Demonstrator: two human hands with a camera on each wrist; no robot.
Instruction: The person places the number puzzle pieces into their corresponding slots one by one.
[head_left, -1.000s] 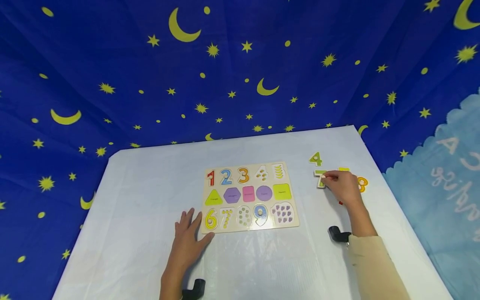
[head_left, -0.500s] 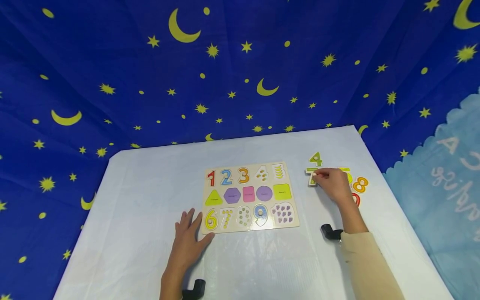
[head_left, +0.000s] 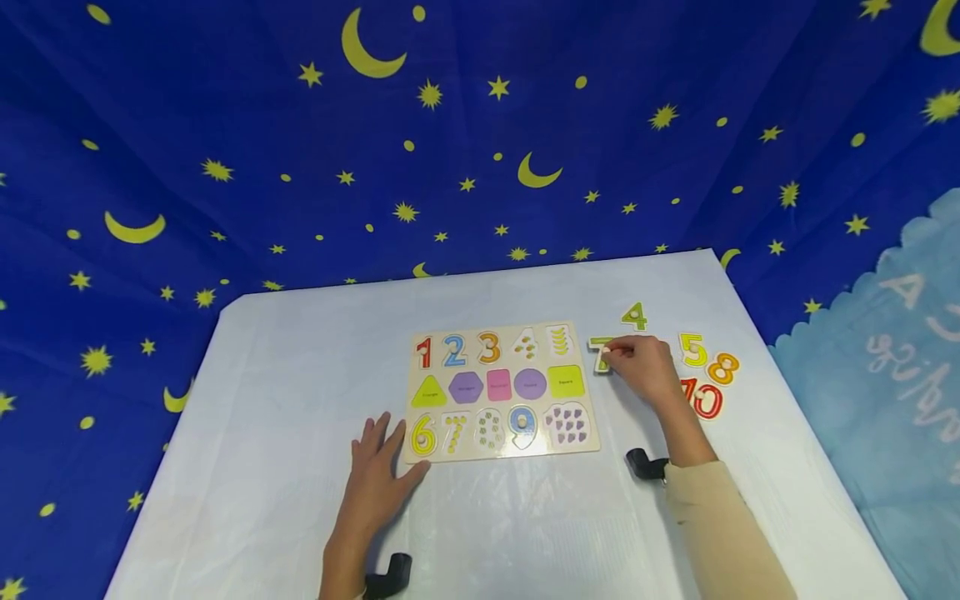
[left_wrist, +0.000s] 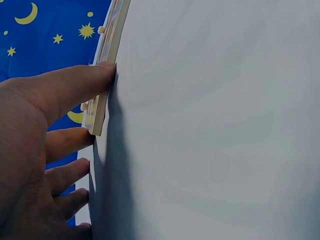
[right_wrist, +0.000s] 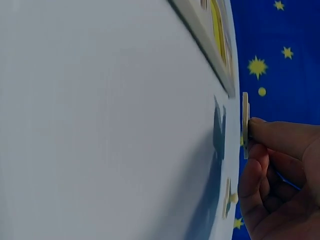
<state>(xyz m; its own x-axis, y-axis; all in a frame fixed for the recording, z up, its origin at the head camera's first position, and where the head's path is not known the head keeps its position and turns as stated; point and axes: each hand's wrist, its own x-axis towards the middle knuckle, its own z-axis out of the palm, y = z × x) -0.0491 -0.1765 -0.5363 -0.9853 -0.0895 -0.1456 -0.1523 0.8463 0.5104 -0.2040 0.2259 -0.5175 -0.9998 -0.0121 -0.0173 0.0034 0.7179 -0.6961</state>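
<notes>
My right hand (head_left: 643, 367) pinches a green number 7 piece (head_left: 599, 343) by its knob, just right of the wooden number puzzle board (head_left: 459, 406). In the right wrist view that piece (right_wrist: 245, 125) is held above the table, its shadow falling apart from it. My left hand (head_left: 375, 479) lies with spread fingers at the board's near left corner. Seen from the left wrist, the thumb (left_wrist: 82, 85) touches the board's edge (left_wrist: 107, 95) and the index finger reaches its corner. Pieces 1, 2, 3, 6 and 9 (head_left: 522, 423) sit in the board; other number slots show printed pictures.
Right of the board lie a green 4 (head_left: 634, 316), a yellow 5 (head_left: 693, 350), an orange 8 (head_left: 723, 368) and a red 10 (head_left: 706, 401), partly behind the right wrist. A starry blue cloth (head_left: 465, 125) stands behind the white table (head_left: 300, 358).
My right hand has moved left with the 7 piece, closer to the board, uncovering the 5, 8 and 10. The left hand has stayed at the board's corner.
</notes>
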